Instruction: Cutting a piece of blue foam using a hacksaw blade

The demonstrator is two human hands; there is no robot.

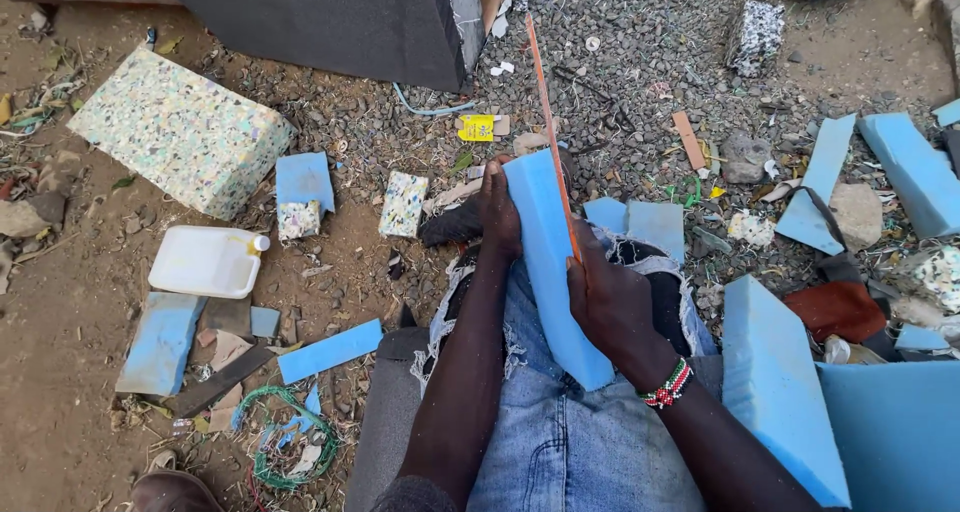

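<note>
left hand (497,212): foam slab (548,272) being gripped at top edge
right hand (605,297): saw blade (548,112) being clenched
cut: being started at the top, most remaining

The ground (80,302) is bare brown dirt on the left and grey gravel (640,62) further out. On it lie a speckled foam block (180,132), a white plastic jerrycan (207,261) on its side, blue foam offcuts (303,179), a coil of green cord (285,452), a yellow tag (476,127) and scattered scraps.
</note>
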